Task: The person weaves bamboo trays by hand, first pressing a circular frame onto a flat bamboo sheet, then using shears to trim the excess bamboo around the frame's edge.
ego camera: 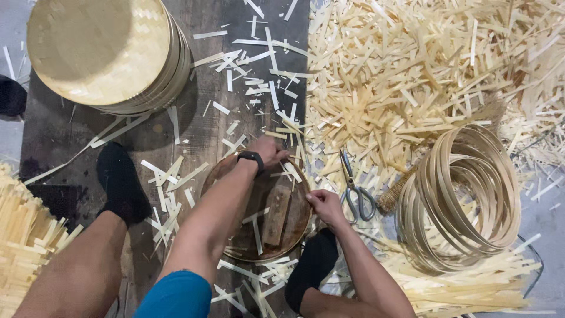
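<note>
The person's knees and upper legs are cut off by the bottom edge, and only the lower edge of a blue sleeve [176, 294] shows. The left hand [268, 150], a black watch [251, 158] on its wrist, is curled over the far rim of a round dark frame [297, 227]; its fingertips are hidden among the strips, so what they pinch cannot be told. The right hand [323, 203] is closed on the frame's right rim, fingers folded round the edge. The frame lies on a dark plank floor [59, 135], between two feet in black socks [120, 182], near the plank's right edge. A flat wooden slat [275, 217] lies inside it, with thin pale strips [257, 232] across it.

Scissors [353, 188] with grey handles lie just right of the right hand. Beyond them, a deep litter of flat, pale bamboo offcuts [412, 70] covers the ground. A bundle of thin bent hoops [465, 194] lies at the right, partly burying a brush [397, 194]. A stack of woven round lids [112, 53] sits at the plank's far left corner, cut off at the top.
</note>
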